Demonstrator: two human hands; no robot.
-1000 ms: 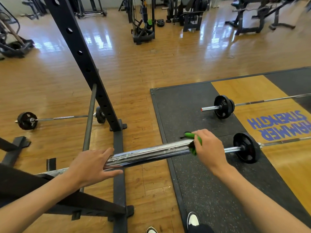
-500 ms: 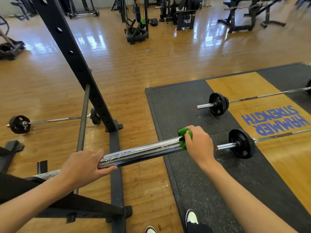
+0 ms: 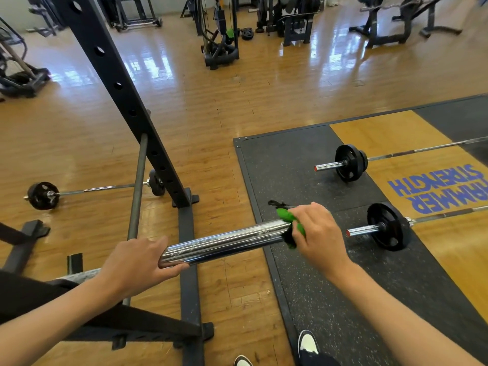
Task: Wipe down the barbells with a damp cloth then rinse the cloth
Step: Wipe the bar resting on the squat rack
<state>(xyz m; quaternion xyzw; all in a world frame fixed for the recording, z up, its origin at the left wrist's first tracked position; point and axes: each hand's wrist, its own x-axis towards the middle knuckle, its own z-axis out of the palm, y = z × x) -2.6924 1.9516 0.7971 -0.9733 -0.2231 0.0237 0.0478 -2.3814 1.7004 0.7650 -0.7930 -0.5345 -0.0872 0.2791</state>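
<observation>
Both forearms are shown uncovered along their whole visible length, from the lower corners of the frame to the wrists. The left hand (image 3: 132,262) and the right hand (image 3: 317,233) are likewise bare. At the bottom edge two shoes are caught from above. On the right shoe (image 3: 307,342) a white toe cap is framed by a black band, while only a white tip with dark edging is seen of the left shoe (image 3: 243,361). The rear of the right shoe is covered by a dark trouser leg (image 3: 317,361), black or perhaps deep navy, which is cut off by the frame.
</observation>
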